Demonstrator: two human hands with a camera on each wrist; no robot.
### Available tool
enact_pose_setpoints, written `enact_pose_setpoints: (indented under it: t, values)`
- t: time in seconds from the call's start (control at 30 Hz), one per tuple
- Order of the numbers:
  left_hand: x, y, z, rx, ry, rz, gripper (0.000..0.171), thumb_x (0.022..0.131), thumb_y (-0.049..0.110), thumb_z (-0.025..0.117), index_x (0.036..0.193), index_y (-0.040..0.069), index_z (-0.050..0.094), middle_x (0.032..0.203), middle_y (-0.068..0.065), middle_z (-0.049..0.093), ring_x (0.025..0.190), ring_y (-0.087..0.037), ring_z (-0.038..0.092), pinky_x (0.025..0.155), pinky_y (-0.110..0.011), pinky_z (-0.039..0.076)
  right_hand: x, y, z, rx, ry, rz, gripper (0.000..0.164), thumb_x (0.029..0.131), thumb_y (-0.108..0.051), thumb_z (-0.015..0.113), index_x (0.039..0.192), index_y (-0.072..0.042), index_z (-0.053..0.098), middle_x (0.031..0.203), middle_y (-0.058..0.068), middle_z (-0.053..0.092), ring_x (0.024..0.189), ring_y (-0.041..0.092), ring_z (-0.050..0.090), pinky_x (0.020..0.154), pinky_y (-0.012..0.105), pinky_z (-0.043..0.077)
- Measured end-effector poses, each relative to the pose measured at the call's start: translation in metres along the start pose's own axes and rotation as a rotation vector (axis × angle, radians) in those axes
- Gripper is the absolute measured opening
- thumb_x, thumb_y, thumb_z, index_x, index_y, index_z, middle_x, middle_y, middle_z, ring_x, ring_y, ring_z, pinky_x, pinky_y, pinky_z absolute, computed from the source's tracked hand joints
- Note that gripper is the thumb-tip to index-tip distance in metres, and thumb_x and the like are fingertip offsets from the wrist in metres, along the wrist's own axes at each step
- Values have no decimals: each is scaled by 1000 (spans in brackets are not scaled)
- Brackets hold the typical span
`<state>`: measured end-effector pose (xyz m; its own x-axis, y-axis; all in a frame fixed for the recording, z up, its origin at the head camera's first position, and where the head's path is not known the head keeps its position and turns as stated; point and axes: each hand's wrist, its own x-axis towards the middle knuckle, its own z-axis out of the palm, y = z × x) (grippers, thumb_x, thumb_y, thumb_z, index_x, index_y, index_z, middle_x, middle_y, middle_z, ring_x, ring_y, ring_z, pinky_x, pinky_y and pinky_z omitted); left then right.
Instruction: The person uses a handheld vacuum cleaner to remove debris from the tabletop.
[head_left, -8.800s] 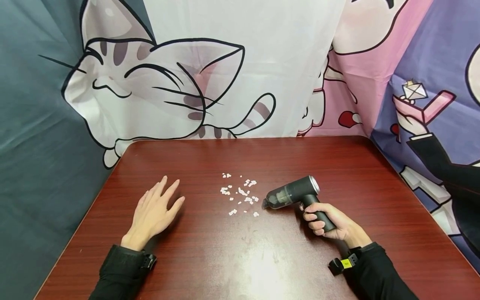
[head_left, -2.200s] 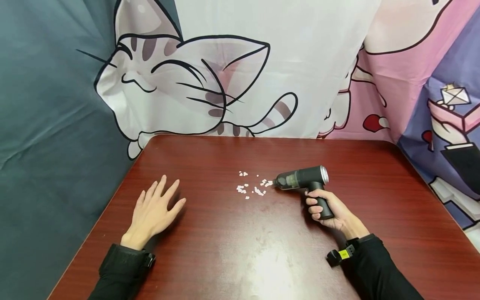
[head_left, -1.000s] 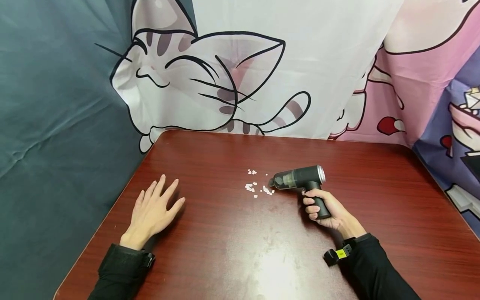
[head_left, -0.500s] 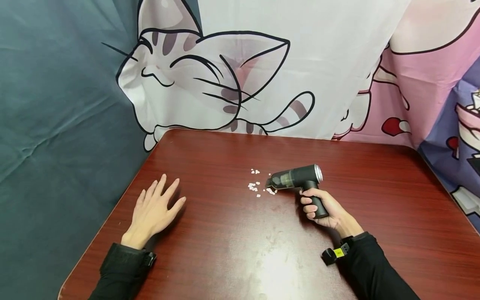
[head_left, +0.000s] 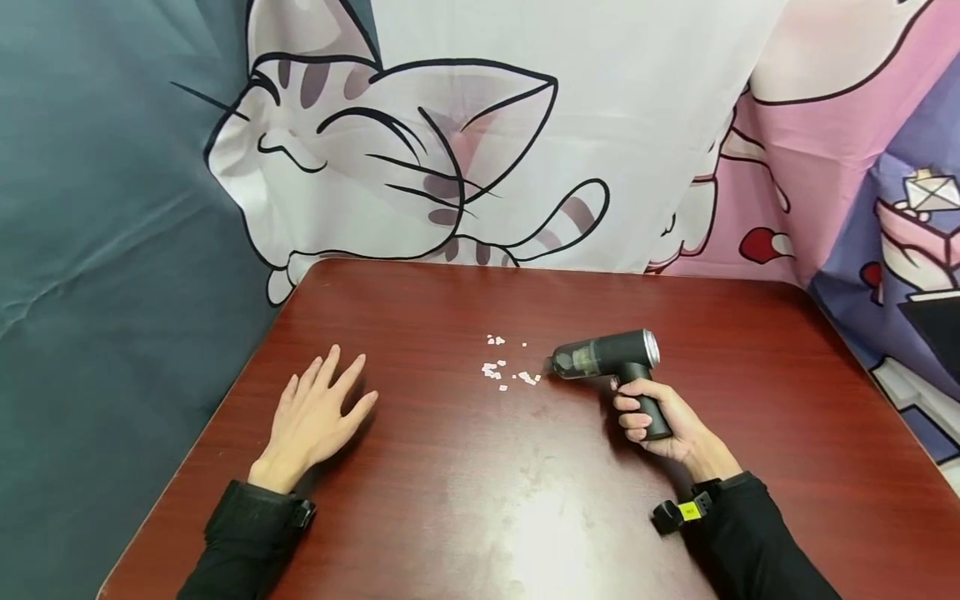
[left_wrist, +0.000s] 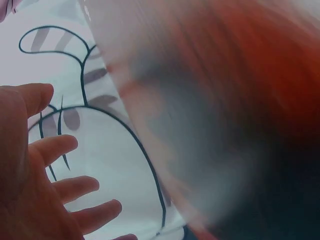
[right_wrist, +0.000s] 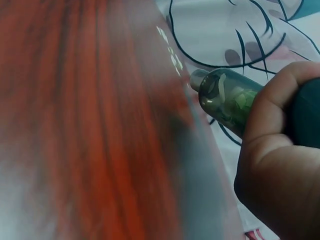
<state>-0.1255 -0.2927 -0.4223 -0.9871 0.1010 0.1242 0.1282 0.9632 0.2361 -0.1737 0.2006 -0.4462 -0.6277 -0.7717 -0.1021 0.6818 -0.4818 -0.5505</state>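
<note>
My right hand grips the handle of a black handheld vacuum cleaner, fingers curled round it. Its nozzle points left, close over the table, just right of a scatter of small white paper bits. Through the clear dust cup in the right wrist view, pale bits show inside. My left hand lies to the left of the bits, palm down with fingers spread and straight, holding nothing. The left wrist view shows its fingers apart from one another.
The reddish-brown wooden table reaches back to a hanging cloth printed with a cartoon cat. A grey-green cloth hangs along the left. Both wrists wear small camera straps over black sleeves.
Over the earlier frames the paper bits have grown fewer, the nearer and right-hand ones gone. In the last half second the vacuum has drawn back right from the bits. The left hand stays put.
</note>
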Motion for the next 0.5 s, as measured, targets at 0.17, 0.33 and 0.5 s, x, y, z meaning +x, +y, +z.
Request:
enact_pose_setpoints:
  t: [0.17, 0.33, 0.5]
  values:
    - [7, 11, 9, -5, -20, 29, 67, 102, 53, 51, 157, 17, 41, 163, -24, 28, 148, -47, 26, 116, -70, 18, -14, 3, -2, -1, 17, -16, 28, 106, -7, 19, 113, -7, 45, 76, -3, 37, 57, 7, 32, 54, 18, 41]
    - [14, 23, 14, -13, -25, 59, 67, 102, 54, 51, 157, 17, 42, 163, -23, 28, 148, -47, 27, 116, -69, 18, -24, 6, -5, -18, 0, -35, 30, 106, -6, 17, 114, -7, 46, 76, -3, 39, 57, 5, 33, 55, 18, 41]
    - [21, 32, 16, -11, -26, 94, 67, 102, 53, 51, 157, 17, 41, 163, -24, 28, 147, -47, 27, 115, -70, 19, -32, 7, -7, -22, 2, -50, 29, 106, -6, 18, 114, -7, 46, 76, -3, 41, 58, 5, 33, 56, 17, 40]
